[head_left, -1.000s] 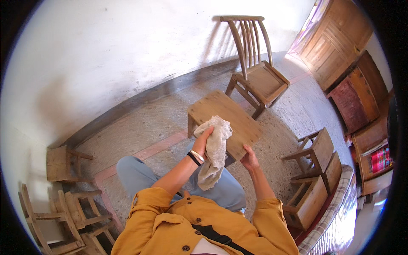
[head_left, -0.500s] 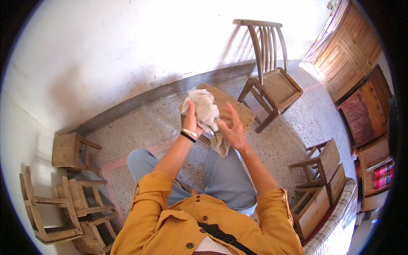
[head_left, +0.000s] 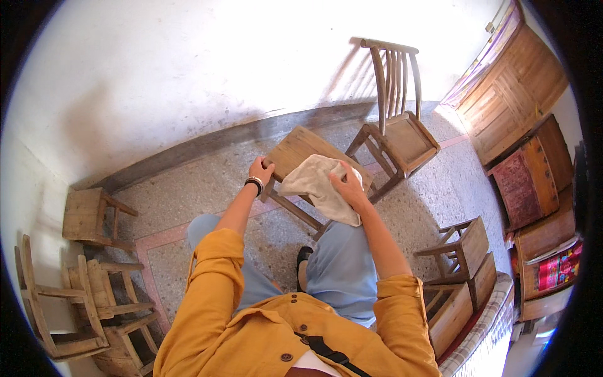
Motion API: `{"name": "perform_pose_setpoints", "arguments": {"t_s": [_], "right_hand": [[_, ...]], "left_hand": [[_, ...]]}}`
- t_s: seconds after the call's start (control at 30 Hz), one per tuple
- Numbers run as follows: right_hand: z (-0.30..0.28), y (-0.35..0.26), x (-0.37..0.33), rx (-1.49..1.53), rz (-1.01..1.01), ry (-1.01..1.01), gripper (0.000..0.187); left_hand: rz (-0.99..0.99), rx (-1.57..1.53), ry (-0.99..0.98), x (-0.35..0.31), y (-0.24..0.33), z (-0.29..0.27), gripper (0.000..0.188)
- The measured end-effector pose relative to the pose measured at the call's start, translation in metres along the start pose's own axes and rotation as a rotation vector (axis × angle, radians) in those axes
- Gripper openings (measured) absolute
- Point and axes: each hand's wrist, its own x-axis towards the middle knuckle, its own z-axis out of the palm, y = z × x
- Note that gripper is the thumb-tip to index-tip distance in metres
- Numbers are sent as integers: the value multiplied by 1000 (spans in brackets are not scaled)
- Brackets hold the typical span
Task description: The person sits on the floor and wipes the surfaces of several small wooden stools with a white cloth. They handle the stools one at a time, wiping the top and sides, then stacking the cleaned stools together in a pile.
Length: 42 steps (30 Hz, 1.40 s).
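Observation:
A small wooden stool (head_left: 300, 146) stands in front of my knees. My left hand (head_left: 260, 171) grips the left end of its seat, thumb on top and fingers round the edge. Over the right part of the seat spreads an off-white cloth (head_left: 314, 182), one end hanging past the near edge towards my leg. Held in my right hand (head_left: 347, 186), the cloth is pressed on the seat near its right end, and the fingers are partly hidden in its folds.
Beyond the stool, to the right, a slatted wooden chair (head_left: 402, 135) stands near the white wall (head_left: 188, 69). Several wooden stools (head_left: 88, 213) are gathered at the left. More stools (head_left: 468, 248) stand at the right, beside a checked-cloth edge (head_left: 483, 320). A wooden door (head_left: 512, 94) is farther right.
The cloth was bunched between both hands above the stool. Now it lies spread on the seat under my right hand, and my left hand has let go and taken the stool's left edge.

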Motion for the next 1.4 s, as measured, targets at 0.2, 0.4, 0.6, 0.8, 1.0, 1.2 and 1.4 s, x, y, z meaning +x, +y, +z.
{"name": "perform_pose_setpoints", "arguments": {"t_s": [0.2,0.4,0.6,0.8,1.0,1.2,1.4], "right_hand": [[46,-10,-4,-454,-88,-259,83],[101,-24,-41,-601,-321,50,59],[111,-29,-84,-541,-522,84,38],[4,38,-31,-823,-485,549,34],[49,22,-23,-453,-527,168,43],[138,-51,-18,-537,-635,-29,44],[55,1,25,-755,-120,85,34]], "left_hand": [[-140,-59,102,-68,-8,5,38],[-137,-150,97,-149,1,2,27],[-210,-384,-17,-119,-45,2,24],[-50,-261,-103,-114,-30,15,62],[-146,-572,-209,-124,-15,23,63],[-454,-1108,-190,-131,6,4,71],[-391,-851,-305,-130,6,2,71]]}}
